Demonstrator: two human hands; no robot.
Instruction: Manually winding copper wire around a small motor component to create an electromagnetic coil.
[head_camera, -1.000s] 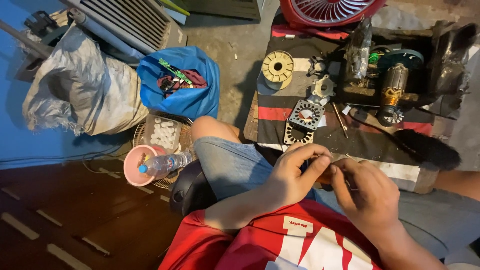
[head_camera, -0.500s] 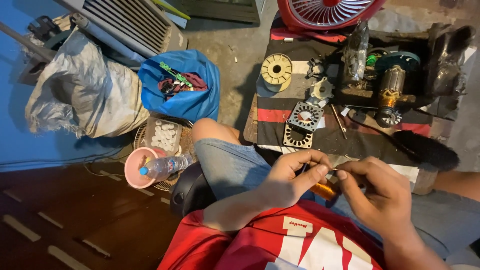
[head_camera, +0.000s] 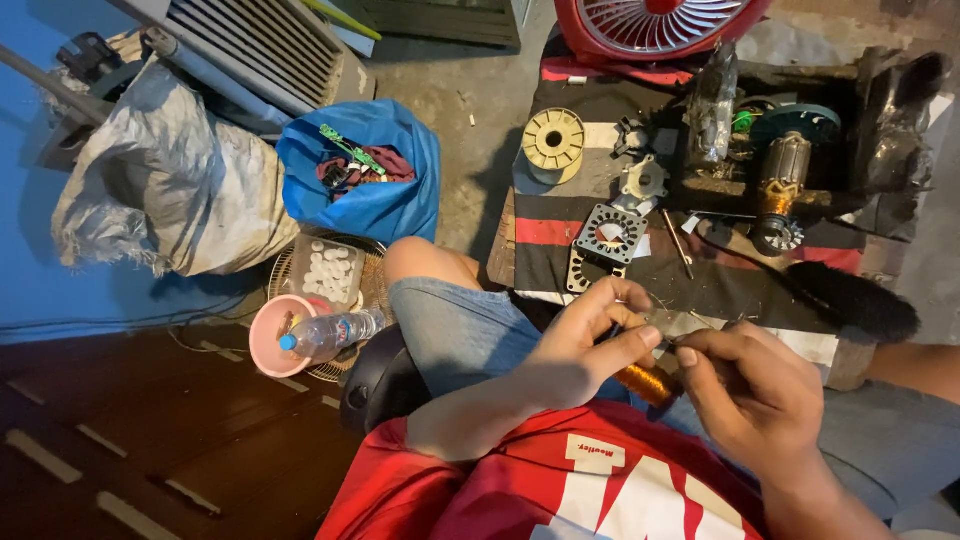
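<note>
Our right hand has drawn closer; between it and our left hand, both pinching, lies the copper coil, slanting right and near.

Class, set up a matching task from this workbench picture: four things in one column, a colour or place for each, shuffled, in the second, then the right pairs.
Things:
1. plastic bag
2. water bottle
3. empty spool
4. copper coil

Descriptions:
A. between the left hand and right hand
B. lying across a pink bowl
C. blue, with cloth and a green board inside
D. pale yellow, on the striped mat

Pairs: 1-C, 2-B, 3-D, 4-A
</note>
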